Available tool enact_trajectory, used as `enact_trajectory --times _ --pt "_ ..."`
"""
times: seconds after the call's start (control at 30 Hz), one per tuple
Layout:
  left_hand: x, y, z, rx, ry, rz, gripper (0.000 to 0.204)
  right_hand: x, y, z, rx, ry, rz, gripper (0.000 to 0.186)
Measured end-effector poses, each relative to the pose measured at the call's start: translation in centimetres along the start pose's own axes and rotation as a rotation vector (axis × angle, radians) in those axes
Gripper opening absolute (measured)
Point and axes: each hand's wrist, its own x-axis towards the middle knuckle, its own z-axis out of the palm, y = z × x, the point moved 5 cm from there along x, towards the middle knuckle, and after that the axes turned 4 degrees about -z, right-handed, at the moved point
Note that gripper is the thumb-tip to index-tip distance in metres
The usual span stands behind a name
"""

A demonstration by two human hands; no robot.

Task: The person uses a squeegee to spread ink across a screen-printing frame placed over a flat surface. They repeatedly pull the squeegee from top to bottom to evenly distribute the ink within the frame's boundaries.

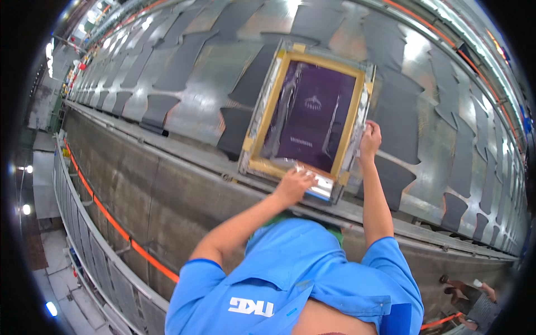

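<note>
Head view: find framed screen (310, 114) on metal table (195, 118), long axis forward, leaning right; ahead of left hand (294, 186), at near edge with fingers loosely curled, hold impossible to tell; left of right hand (369, 142), fingers closed on right edge.

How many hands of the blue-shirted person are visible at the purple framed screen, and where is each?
2: the left hand is at the lower edge of the framed screen, the right hand at its right edge.
</note>
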Motion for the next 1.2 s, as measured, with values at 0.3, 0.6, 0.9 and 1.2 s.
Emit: enact_trajectory --times 0.3,0.6,0.9,1.2 --pt "-1.4 -7.4 0.6 -0.176 0.288 -0.2 0.043 -1.0 6.7 1.2 0.057 0.062 -0.073 0.022" --pt "-1.5 -18.2 2.1 -0.314 0.32 -0.675 0.03 -1.7 7.8 2.3 0.046 0.063 -0.012 0.023" --pt "6.8 -18.9 4.7 -0.363 -0.426 -0.467 0.035 -0.8 9.8 3.6 -0.121 0.077 0.026 0.025" --pt "15.4 -17.9 12.8 -0.528 -1.419 -0.457 0.048 -1.2 9.8 2.9 -0.227 0.08 0.076 0.023"
